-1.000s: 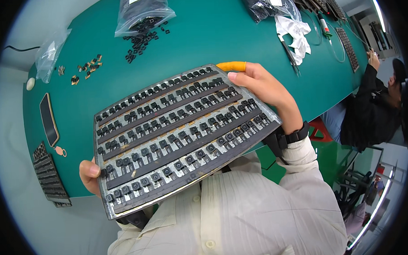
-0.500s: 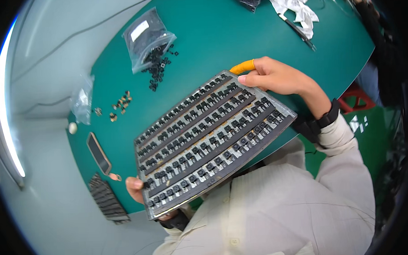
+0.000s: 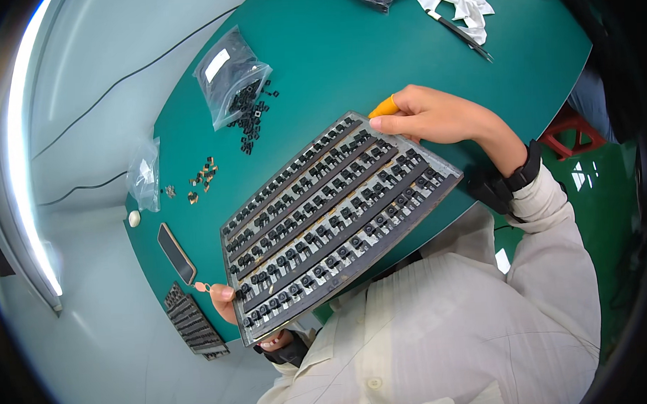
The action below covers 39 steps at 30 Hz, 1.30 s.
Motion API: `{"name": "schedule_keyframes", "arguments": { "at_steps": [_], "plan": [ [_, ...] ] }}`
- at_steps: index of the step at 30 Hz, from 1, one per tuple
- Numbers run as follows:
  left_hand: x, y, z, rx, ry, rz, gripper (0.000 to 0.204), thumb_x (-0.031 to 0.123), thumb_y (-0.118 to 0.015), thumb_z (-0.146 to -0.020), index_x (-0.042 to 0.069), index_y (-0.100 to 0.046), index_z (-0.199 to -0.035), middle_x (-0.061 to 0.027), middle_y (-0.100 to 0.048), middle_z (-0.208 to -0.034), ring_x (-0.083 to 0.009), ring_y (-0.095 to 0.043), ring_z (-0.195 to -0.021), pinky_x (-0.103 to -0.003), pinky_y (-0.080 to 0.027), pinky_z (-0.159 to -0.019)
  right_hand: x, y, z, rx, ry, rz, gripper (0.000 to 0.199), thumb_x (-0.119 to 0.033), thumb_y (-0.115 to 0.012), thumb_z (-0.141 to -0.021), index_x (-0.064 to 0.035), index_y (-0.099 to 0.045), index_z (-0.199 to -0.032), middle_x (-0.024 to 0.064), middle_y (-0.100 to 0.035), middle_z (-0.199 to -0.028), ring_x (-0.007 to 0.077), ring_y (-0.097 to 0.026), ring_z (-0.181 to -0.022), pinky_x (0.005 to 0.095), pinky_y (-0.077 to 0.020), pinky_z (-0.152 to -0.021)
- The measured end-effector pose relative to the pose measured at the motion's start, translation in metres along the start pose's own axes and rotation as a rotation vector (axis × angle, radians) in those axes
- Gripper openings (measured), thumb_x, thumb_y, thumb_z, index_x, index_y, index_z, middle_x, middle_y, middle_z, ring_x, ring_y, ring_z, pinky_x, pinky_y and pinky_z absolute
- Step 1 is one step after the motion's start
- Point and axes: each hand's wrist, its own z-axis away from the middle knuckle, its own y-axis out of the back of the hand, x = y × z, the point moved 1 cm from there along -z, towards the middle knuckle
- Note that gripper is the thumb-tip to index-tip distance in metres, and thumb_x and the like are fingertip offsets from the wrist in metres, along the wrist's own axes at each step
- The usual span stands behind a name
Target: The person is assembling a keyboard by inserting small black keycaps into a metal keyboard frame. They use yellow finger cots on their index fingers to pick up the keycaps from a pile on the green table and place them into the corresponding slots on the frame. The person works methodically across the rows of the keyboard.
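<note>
Tray of small black parts, grey, slotted in rows, held tilted above the green table, close to the person's chest; left hand clenched on its lower left corner, thumb on top, fingers hidden beneath; right hand pinching the upper right corner, an orange cot on one finger. Step in hand, as judged: lifting and checking the filled tray, both grips grasping it, not the loose parts. On the table: clear bag with black parts spilling out, smaller bag beside brass-coloured bits, dark phone, a second dark tray at the near left edge. Next move likely needs the tray kept level enough that parts stay seated; both corners firmly held.
</note>
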Motion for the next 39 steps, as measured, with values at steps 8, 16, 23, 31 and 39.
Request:
{"name": "schedule_keyframes", "arguments": {
  "at_steps": [8, 16, 23, 31, 39],
  "plan": [
    [-0.016, -0.018, -0.003, 0.052, -0.060, 0.145, 0.073, 0.019, -0.050, -0.074, -0.013, -0.039, -0.137, -0.0370, -0.049, -0.134, -0.0467, -0.058, -0.115, -0.058, -0.049, -0.098, 0.008, -0.002, 0.005, 0.084, -0.023, 0.028, 0.055, -0.049, -0.053, -0.098, 0.0018, -0.068, -0.085, 0.0023, -0.055, -0.060, 0.0151, -0.055, -0.054, 0.0311, -0.0450, -0.053],
    [0.004, -0.002, 0.001, 0.151, 0.004, 0.088, 0.076, 0.026, -0.051, -0.075, -0.015, -0.038, -0.137, -0.0394, -0.049, -0.132, -0.0487, -0.061, -0.109, -0.059, -0.055, -0.090, -0.027, -0.010, 0.047, 0.286, 0.244, 0.443, 0.052, -0.004, -0.074, -0.076, -0.0035, -0.060, -0.126, 0.0138, -0.059, -0.119, 0.0289, -0.061, -0.099, 0.0367, -0.0501, -0.085],
    [-0.006, -0.001, -0.002, 0.042, -0.007, 0.129, 0.073, 0.019, -0.047, -0.076, -0.013, -0.035, -0.141, -0.0377, -0.044, -0.139, -0.0488, -0.055, -0.120, -0.061, -0.046, -0.100, -0.029, -0.014, 0.037, 0.185, 0.561, 0.467, 0.055, -0.001, -0.069, -0.069, -0.0031, -0.062, -0.124, 0.0093, -0.055, -0.126, 0.0305, -0.057, -0.113, 0.0375, -0.0474, -0.097],
    [-0.005, -0.006, 0.002, -0.050, 0.118, 0.187, 0.081, 0.019, -0.052, -0.074, -0.014, -0.027, -0.144, -0.0399, -0.041, -0.140, -0.0481, -0.053, -0.123, -0.060, -0.045, -0.102, -0.032, -0.010, 0.024, 0.020, 0.782, 0.584, 0.033, -0.006, -0.059, -0.076, 0.0046, -0.069, -0.106, 0.0130, -0.061, -0.111, 0.0334, -0.056, -0.110, 0.0470, -0.0420, -0.104],
    [-0.001, -0.002, 0.007, -0.004, 0.099, 0.092, 0.081, 0.021, -0.054, -0.076, -0.011, -0.028, -0.145, -0.0374, -0.040, -0.142, -0.0463, -0.053, -0.124, -0.060, -0.046, -0.101, -0.035, -0.009, 0.018, -0.035, 0.817, 0.588, 0.032, -0.006, -0.058, -0.076, 0.0084, -0.069, -0.102, 0.0137, -0.059, -0.107, 0.0336, -0.056, -0.105, 0.0536, -0.0353, -0.110]
  ]
}}
